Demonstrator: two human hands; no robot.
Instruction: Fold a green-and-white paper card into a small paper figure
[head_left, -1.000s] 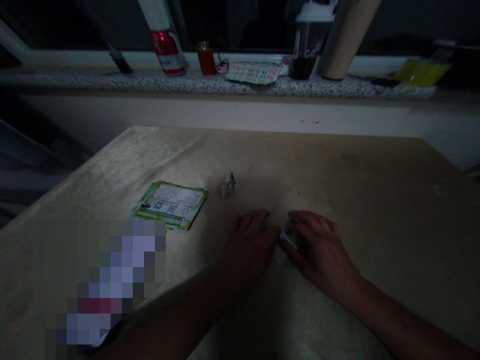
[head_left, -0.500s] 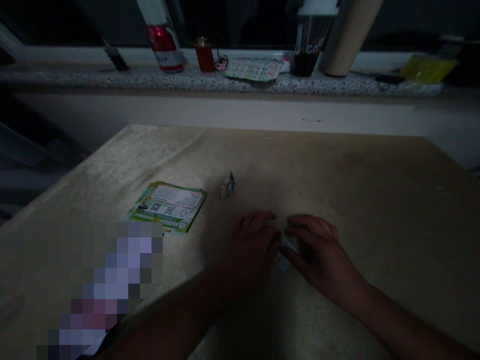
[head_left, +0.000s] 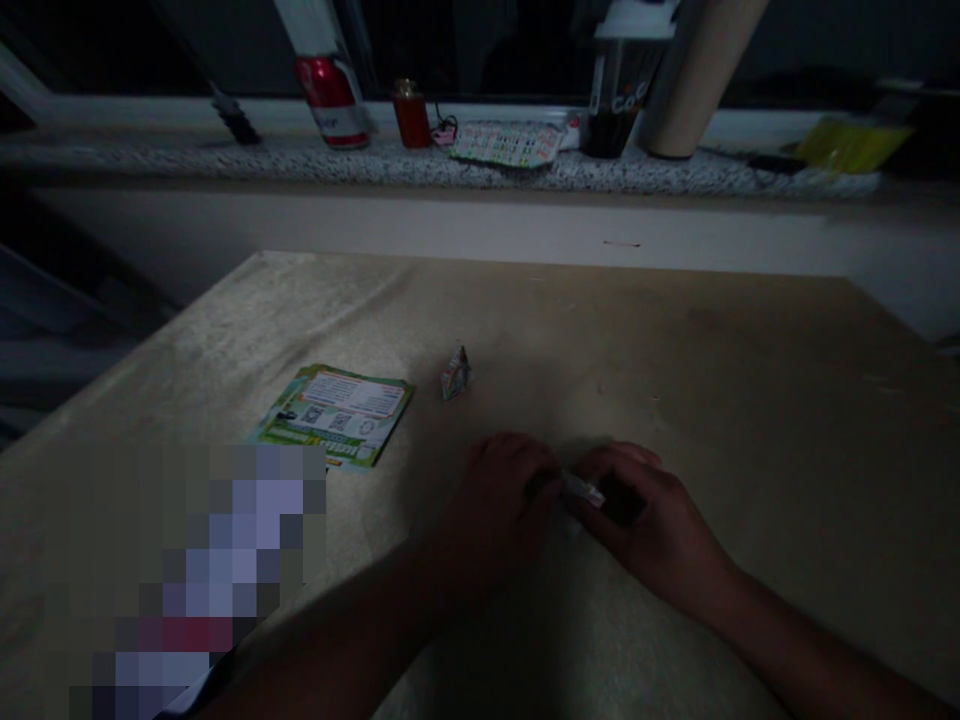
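Observation:
A small folded piece of printed paper (head_left: 583, 488) is pinched between my two hands, just above the table (head_left: 720, 400). My left hand (head_left: 506, 495) closes on its left end, with the fingers curled and partly in shadow. My right hand (head_left: 637, 500) grips the other side between thumb and fingers. Farther off stands a small folded paper piece (head_left: 455, 374), printed in colours and pointed at the top. To its left lies a green printed packet (head_left: 337, 412) with white text panels and square codes.
A blurred-out pale object (head_left: 225, 560) lies at the lower left. Along the speckled windowsill (head_left: 225, 165) stand a red and white can (head_left: 334, 105), a small red bottle (head_left: 412, 115), a patterned packet (head_left: 510, 143), a dark cup (head_left: 615, 95), a tan cylinder (head_left: 694, 85) and a yellow item (head_left: 851, 145).
The printed paper has lifted and turned between my hands, now showing as a narrow folded strip. My right fingers have drawn in around it. The green packet and standing paper piece stay put.

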